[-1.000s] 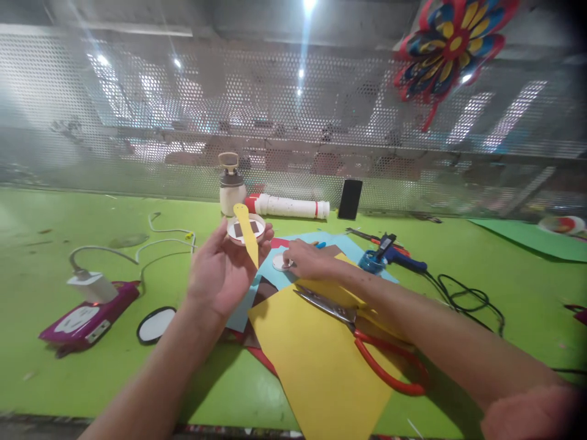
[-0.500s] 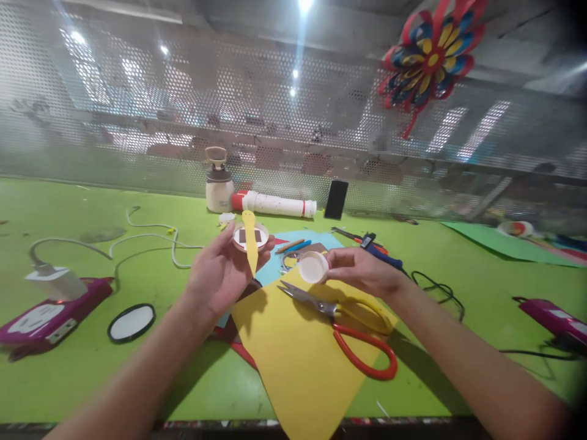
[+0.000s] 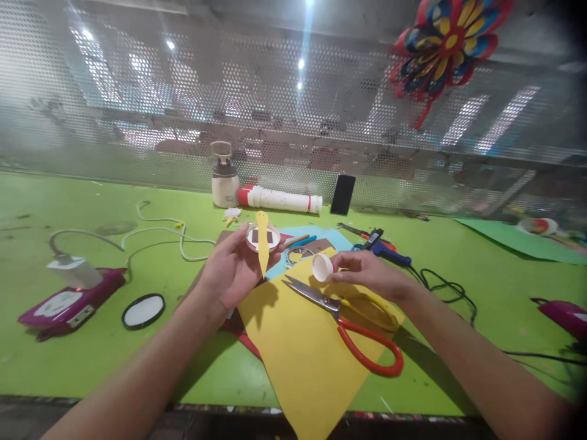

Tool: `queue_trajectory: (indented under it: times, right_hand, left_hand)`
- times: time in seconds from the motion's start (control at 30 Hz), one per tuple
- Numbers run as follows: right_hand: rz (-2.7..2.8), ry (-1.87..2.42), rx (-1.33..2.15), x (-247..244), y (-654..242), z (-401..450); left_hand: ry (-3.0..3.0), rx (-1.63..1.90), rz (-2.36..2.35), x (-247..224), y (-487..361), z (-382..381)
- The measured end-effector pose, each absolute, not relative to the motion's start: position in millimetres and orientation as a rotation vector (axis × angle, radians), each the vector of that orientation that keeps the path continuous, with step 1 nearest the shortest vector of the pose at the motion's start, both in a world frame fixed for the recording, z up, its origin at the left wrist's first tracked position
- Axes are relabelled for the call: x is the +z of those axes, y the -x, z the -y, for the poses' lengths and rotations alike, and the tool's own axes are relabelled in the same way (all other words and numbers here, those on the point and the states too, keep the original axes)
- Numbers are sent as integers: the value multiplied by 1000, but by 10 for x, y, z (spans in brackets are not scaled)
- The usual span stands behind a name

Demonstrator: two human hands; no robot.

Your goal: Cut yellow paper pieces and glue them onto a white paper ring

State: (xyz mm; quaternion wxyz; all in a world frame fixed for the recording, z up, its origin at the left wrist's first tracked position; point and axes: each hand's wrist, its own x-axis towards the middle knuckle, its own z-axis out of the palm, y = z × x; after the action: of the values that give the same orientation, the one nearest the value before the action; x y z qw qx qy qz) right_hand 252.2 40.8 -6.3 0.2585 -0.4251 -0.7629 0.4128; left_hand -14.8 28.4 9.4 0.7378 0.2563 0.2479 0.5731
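My left hand (image 3: 236, 263), palm up, is closed around a small round white dish (image 3: 273, 237) with dark rectangles inside. Across that dish lies a yellow paper strip (image 3: 263, 244) with a rounded top and a pointed lower end. A small white paper cup (image 3: 323, 267) is pinched in the fingers of my right hand (image 3: 362, 272), its opening turned toward the left. Below both hands, large scissors (image 3: 339, 311) with one red and one yellow handle rest partly open on a yellow paper sheet (image 3: 298, 354).
A white tube (image 3: 284, 200), a pump bottle (image 3: 225, 186) and a phone (image 3: 343, 194) stand along the back. To the left are a purple power strip (image 3: 73, 305) with a charger and a black-rimmed disc (image 3: 143, 311). A blue-handled glue gun (image 3: 389, 253) trails a cord on the right.
The cup in my right hand has tilted, its opening turning more to the left. My left hand keeps the dish and strip. The whole view has shifted slightly.
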Motion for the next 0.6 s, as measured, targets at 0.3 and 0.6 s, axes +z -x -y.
queue_trajectory:
  times: [0.3, 0.6]
  right_hand:
    - [2454, 1151, 393, -13, -1627, -842]
    - [2537, 945, 274, -56, -1542, -795]
  left_hand:
    - [-593, 1309, -467, 136, 168, -294]
    - [-619, 1114, -376, 20, -42, -107]
